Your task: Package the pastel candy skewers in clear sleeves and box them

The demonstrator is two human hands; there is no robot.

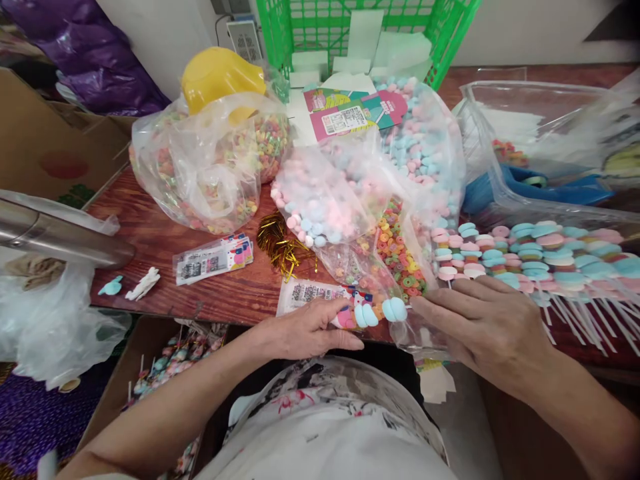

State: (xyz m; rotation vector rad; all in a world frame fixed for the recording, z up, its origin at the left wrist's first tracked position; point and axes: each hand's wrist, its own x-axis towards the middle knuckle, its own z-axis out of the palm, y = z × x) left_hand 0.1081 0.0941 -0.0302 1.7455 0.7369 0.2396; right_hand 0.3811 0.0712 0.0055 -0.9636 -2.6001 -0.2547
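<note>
My left hand (307, 328) is closed around a small printed plastic packet. Part of a marshmallow skewer (367, 315) lies at the packet's mouth, its light blue, pink and orange pieces showing. My right hand (483, 323) is closed at the skewer's other end, pinching its short white stick beside the blue piece. Just behind my left hand, more flat printed packets (305, 293) rest on the table edge. An open bag of fruit-coloured candy rings (400, 250) lies behind the skewer. Rows of finished marshmallow skewers (537, 250) lie to the right, sticks toward me.
Bags of pink and blue marshmallows (325, 193) and candy rings (200, 167) fill the back. Gold twist ties (283, 247), a packet stack (215, 260) and a steel cylinder (65, 233) are left. A green crate (273, 33) stands behind; a clear bin (550, 93) is right.
</note>
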